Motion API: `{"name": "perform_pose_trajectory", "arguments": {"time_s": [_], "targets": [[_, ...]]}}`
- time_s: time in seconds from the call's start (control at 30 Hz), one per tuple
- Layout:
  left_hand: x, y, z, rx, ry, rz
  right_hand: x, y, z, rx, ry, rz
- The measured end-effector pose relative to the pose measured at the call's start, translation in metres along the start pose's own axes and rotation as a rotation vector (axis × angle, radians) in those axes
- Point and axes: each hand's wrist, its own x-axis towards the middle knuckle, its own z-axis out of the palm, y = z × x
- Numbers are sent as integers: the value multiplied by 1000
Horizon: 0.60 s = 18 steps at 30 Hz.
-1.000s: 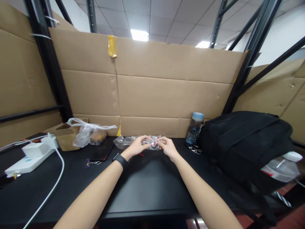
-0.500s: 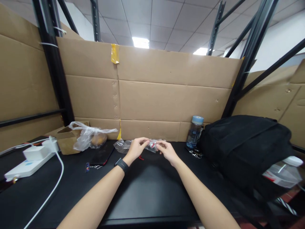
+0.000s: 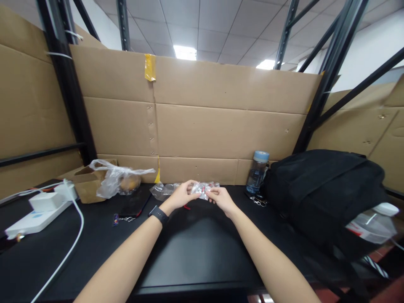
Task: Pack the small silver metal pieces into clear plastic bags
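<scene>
Between my two hands is a small clear plastic bag (image 3: 202, 189) with shiny and red bits in it; what they are is too small to tell. My left hand (image 3: 183, 195), with a dark watch on its wrist, pinches the bag's left side. On the right side, the fingertips of my right hand (image 3: 221, 198) grip the same bag. A second clear plastic wrapper (image 3: 160, 191) lies on the black table just left of my left hand. Below that hand a small red thing (image 3: 187, 207) rests on the table.
At left stand a white power strip (image 3: 38, 221) with a cable, a cardboard box (image 3: 90, 185), a tied plastic bag (image 3: 110, 181) and a dark phone (image 3: 135, 207). A water bottle (image 3: 257, 174) and black backpack (image 3: 322, 198) are at right. Cardboard (image 3: 195, 126) walls the back.
My left fingers have shifted from the bag's upper edge to lower on its left side, with the thumb in front. More of the shiny bag shows between the hands.
</scene>
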Motion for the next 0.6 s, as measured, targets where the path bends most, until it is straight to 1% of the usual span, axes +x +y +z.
{"name": "perform_pose_trajectory", "arguments": {"time_s": [0.1,0.2,0.27,0.33,0.4,0.47,0.53,0.6], "targets": [[1,-9,-1,1,5,-41,0,1,2,-4,10,0],[5,-21,-7,78,87,-70,2,3,4,-16,23,-9],[6,-28,-15,219,174,-103,6,7,3,-53,49,-50],[6,-33,-23,425,268,-161,9,11,-2,-132,95,-114],[5,-34,-29,619,328,-217,11,12,-7,-229,150,-168],[3,-35,-32,743,339,-253,11,11,-13,-309,195,-195],[1,-35,-30,831,311,-280,9,6,-18,-361,228,-194],[-1,-34,-26,938,271,-277,7,2,-22,-421,246,-179]]}}
